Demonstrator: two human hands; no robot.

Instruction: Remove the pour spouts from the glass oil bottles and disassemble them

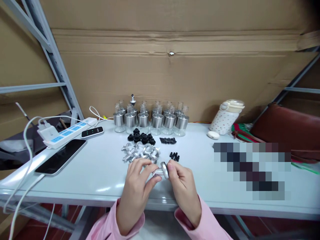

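Near the table's front edge, my left hand [137, 185] pinches the narrow spout end of a silver pourer spout [163, 170]. On the other side, the thumb and fingers of my right hand [183, 183] close against its round disc. A dark rim shows at the disc's right face; the rest there is hidden by my right fingers. Just beyond my hands lies a pile of similar silver spouts [141, 151]. Behind it sit several black ribbed stoppers [144, 138]. To their right are a row of short black tubes [168, 140] and a cluster of small black caps [174, 156].
Glass bottles [157, 122] with steel sleeves stand in rows at the back; a spout [133, 99] tops one. At left are a power strip [67, 133], a phone [61, 157] and white cables. A white flask [226, 117], a white case [213, 135] and a brown bag [287, 130] are right.
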